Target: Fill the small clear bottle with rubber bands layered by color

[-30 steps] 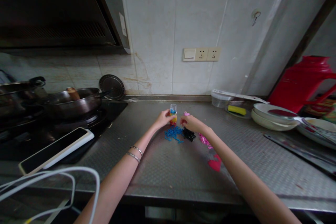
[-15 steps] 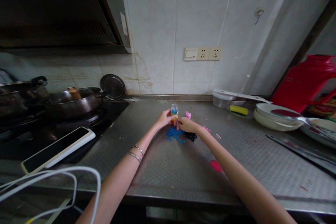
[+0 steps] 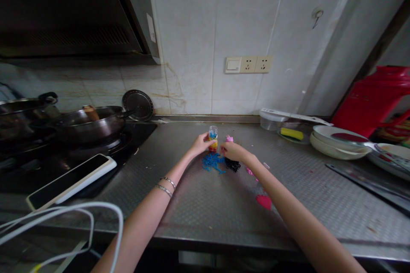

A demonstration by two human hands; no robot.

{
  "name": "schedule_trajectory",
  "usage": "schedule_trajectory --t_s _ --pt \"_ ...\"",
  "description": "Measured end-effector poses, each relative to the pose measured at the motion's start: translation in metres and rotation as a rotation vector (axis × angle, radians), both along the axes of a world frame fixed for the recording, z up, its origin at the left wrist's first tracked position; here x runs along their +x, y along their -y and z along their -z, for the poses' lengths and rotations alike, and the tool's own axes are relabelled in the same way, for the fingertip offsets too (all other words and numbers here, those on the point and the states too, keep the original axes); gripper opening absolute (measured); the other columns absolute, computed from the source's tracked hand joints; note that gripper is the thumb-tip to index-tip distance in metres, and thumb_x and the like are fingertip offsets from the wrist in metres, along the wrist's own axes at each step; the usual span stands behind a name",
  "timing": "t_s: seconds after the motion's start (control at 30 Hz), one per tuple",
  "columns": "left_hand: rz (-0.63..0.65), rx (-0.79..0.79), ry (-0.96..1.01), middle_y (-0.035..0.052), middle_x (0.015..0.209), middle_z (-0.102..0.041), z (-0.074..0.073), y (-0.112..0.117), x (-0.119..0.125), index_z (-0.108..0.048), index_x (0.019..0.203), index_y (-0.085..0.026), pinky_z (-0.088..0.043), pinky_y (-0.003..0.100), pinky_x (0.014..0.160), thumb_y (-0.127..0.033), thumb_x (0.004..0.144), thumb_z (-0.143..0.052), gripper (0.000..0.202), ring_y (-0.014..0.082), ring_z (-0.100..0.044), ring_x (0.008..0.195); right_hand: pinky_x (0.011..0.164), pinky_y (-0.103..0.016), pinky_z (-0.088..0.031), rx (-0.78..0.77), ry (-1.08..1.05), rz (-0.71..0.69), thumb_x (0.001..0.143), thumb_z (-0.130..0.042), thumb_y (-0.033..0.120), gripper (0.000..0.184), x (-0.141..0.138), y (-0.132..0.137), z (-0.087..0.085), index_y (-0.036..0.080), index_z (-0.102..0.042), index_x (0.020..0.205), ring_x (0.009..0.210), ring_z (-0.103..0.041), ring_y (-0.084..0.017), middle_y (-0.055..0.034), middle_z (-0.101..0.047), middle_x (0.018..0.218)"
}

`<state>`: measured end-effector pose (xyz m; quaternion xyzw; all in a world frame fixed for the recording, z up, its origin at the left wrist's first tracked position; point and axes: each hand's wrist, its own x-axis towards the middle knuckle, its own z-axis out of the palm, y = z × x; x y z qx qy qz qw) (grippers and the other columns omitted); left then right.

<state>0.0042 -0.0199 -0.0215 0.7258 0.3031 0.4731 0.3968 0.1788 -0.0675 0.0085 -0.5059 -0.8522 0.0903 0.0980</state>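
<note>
A small clear jar (image 3: 213,136) stands upright on the counter, with red, yellow and blue bits layered inside. The fingers of my left hand (image 3: 201,143) are wrapped round its left side. Just right of the jar is my right hand (image 3: 232,152), fingertips bent down and pressed together; whatever they may hold is too small to make out. Below the jar lies a loose pile of blue elastic bands (image 3: 212,162). A pile of black bands (image 3: 233,165) sits under my right hand. Behind that hand shows a pink item (image 3: 229,138), partly hidden.
Pink bits (image 3: 250,171) and a red heart-shaped piece (image 3: 264,201) lie beside my right forearm. Bowls (image 3: 336,147), a yellow sponge (image 3: 292,133) and a red thermos (image 3: 371,98) stand right. Left are a stove with a pan (image 3: 92,128), a white device (image 3: 72,181) and white cables (image 3: 105,205).
My right hand has moved slightly right, away from the jar, uncovering the jar's lower part and more of the blue pile. My left hand keeps its hold on the jar.
</note>
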Motion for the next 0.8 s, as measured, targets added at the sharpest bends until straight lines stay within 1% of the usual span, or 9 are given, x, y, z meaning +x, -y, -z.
schedule_trajectory --t_s 0.13,0.2,0.3,0.37,0.43,0.53,0.63,0.7,0.8 --pt "0.011 -0.001 0.008 0.0107 0.099 -0.063 -0.001 0.001 0.000 -0.058 0.098 -0.010 -0.042 0.035 0.085 -0.026 0.067 -0.064 0.035 0.0198 -0.058 0.090 0.060 -0.020 -0.040 -0.070 -0.154 -0.099 0.061 -0.041 0.003 0.029 -0.010 -0.003 0.006 0.013 -0.062 0.078 0.066 -0.059 -0.014 -0.0051 -0.065 0.068" --pt "0.012 -0.005 -0.004 0.0101 0.096 -0.064 -0.002 0.001 0.000 -0.058 0.097 -0.010 -0.043 0.034 0.083 -0.025 0.067 -0.063 0.034 0.0194 -0.058 0.088 0.062 -0.020 -0.042 -0.136 -0.258 -0.155 0.060 -0.039 0.002 0.033 -0.015 -0.004 0.009 0.012 -0.062 0.081 0.067 -0.060 -0.014 -0.0046 -0.066 0.068" --pt "0.002 -0.002 -0.019 0.0094 0.093 -0.065 -0.002 0.001 0.000 -0.058 0.095 -0.009 -0.044 0.032 0.081 -0.025 0.068 -0.063 0.032 0.0187 -0.059 0.086 0.064 -0.020 -0.044 -0.246 -0.423 -0.227 0.061 -0.036 0.001 0.038 -0.019 -0.002 0.009 0.012 -0.058 0.090 0.070 -0.061 -0.012 -0.0033 -0.067 0.073" --pt "-0.010 0.001 -0.023 0.0094 0.093 -0.065 -0.002 0.001 0.000 -0.059 0.094 -0.009 -0.044 0.032 0.081 -0.026 0.068 -0.063 0.031 0.0185 -0.058 0.086 0.064 -0.019 -0.045 -0.263 -0.470 -0.233 0.062 -0.036 0.001 0.039 -0.018 -0.001 0.007 0.012 -0.056 0.094 0.072 -0.061 -0.012 -0.0030 -0.067 0.077" --pt "-0.011 0.000 -0.017 0.0098 0.094 -0.065 -0.002 0.000 0.000 -0.058 0.094 -0.009 -0.043 0.032 0.082 -0.026 0.067 -0.064 0.032 0.0186 -0.058 0.087 0.063 -0.019 -0.044 -0.210 -0.420 -0.197 0.062 -0.038 0.002 0.035 -0.013 0.000 0.005 0.012 -0.057 0.090 0.071 -0.060 -0.012 -0.0039 -0.066 0.077" --pt "0.001 -0.007 0.011 0.0107 0.099 -0.063 -0.001 0.000 0.001 -0.058 0.096 -0.009 -0.042 0.033 0.085 -0.024 0.066 -0.065 0.035 0.0190 -0.058 0.090 0.061 -0.018 -0.042 -0.108 -0.247 -0.131 0.062 -0.046 0.006 0.028 -0.004 0.002 0.001 0.012 -0.061 0.084 0.069 -0.058 -0.013 -0.0050 -0.065 0.077" --pt "0.008 -0.023 0.026 0.0111 0.100 -0.063 -0.001 0.000 0.001 -0.058 0.097 -0.009 -0.042 0.034 0.085 -0.022 0.066 -0.065 0.035 0.0192 -0.058 0.092 0.057 -0.018 -0.039 -0.121 -0.091 -0.112 0.061 -0.053 0.013 0.031 0.000 0.004 -0.002 0.015 -0.061 0.091 0.066 -0.056 -0.013 -0.0041 -0.065 0.079" --pt "0.007 -0.031 0.031 0.0111 0.100 -0.063 -0.001 0.001 0.001 -0.058 0.097 -0.009 -0.042 0.034 0.086 -0.022 0.065 -0.065 0.035 0.0190 -0.058 0.092 0.055 -0.018 -0.038 -0.139 -0.014 -0.102 0.061 -0.056 0.019 0.033 -0.002 0.007 -0.004 0.016 -0.062 0.094 0.065 -0.056 -0.013 -0.0044 -0.065 0.079" --pt "0.009 -0.030 0.031 0.0111 0.101 -0.063 -0.002 0.001 0.001 -0.058 0.097 -0.009 -0.042 0.035 0.087 -0.021 0.066 -0.065 0.034 0.0187 -0.058 0.091 0.057 -0.020 -0.038 -0.115 0.019 -0.104 0.062 -0.059 0.027 0.033 -0.010 0.011 -0.006 0.016 -0.063 0.093 0.068 -0.056 -0.014 -0.0057 -0.065 0.082"
